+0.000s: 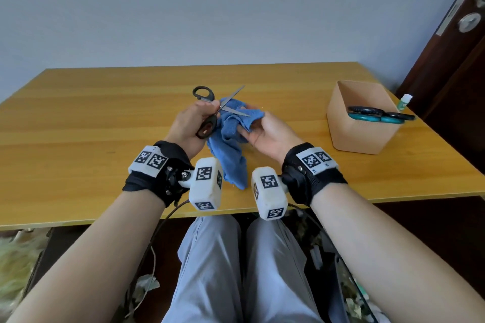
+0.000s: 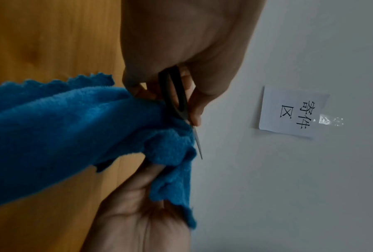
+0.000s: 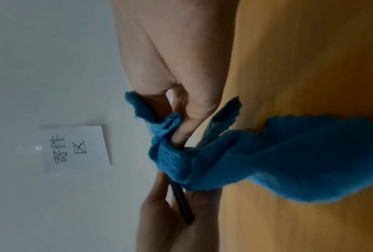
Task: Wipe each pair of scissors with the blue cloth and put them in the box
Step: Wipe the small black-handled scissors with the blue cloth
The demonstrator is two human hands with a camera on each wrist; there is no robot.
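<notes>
Left hand (image 1: 190, 123) grips open black scissors (image 1: 210, 110) above tabletop (image 1: 78, 118); right hand (image 1: 265, 131) pinches cloth (image 1: 231, 139) round lower blade. Box (image 1: 359, 126) far right holds teal scissors (image 1: 378, 115). Only wrist views show wall label (image 2: 293, 112) "寄件区".

Soft, even daylight in head view; faint shadows under box (image 1: 359, 123). Wide-angle bowing at table (image 1: 105, 113) edges. Wrist views dimmer, grainy, blurred; glare patch beside wall paper note (image 2: 293, 110).
</notes>
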